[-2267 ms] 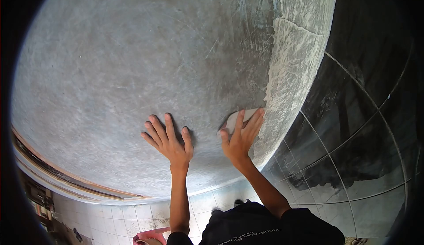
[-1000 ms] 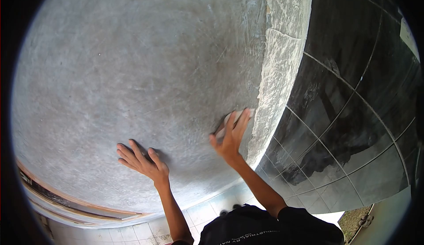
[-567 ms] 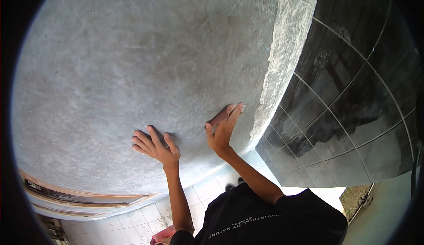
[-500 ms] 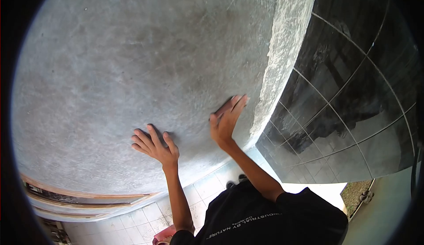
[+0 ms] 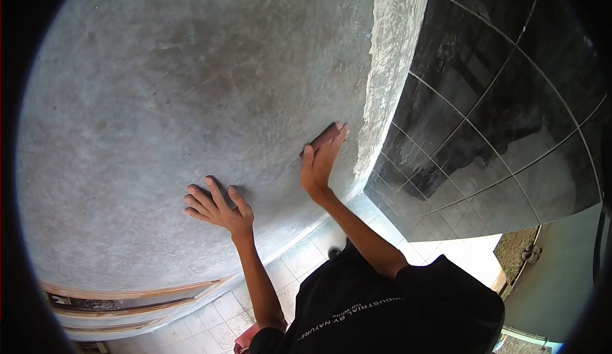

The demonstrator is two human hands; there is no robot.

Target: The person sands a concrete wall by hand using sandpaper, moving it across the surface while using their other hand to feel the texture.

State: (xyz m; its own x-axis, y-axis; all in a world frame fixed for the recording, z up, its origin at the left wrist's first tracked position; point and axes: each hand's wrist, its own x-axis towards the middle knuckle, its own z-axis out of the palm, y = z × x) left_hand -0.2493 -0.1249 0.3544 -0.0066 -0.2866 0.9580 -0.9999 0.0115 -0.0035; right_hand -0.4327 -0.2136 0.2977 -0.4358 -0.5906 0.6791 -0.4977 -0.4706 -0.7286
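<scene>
My right hand [image 5: 319,166] presses a reddish-brown piece of sandpaper [image 5: 325,137] flat against a grey plastered wall [image 5: 191,92]. Only the sandpaper's edge shows beside my thumb; whether it is wrapped on a block is hidden. Lower and to the left, my left hand [image 5: 223,210] rests open on the same wall with its fingers spread. Nothing is in it.
A rough whitish strip [image 5: 389,54] runs down the wall's right edge, beside dark tiles [image 5: 491,99] with pale joints. Below are white floor tiles [image 5: 299,258], a wooden frame [image 5: 127,296] at lower left, and something pink [image 5: 245,338] near my left elbow.
My right hand has slid slightly up the wall with the sandpaper, more of which shows now. My left hand stays spread on the wall. The view has shifted a little.
</scene>
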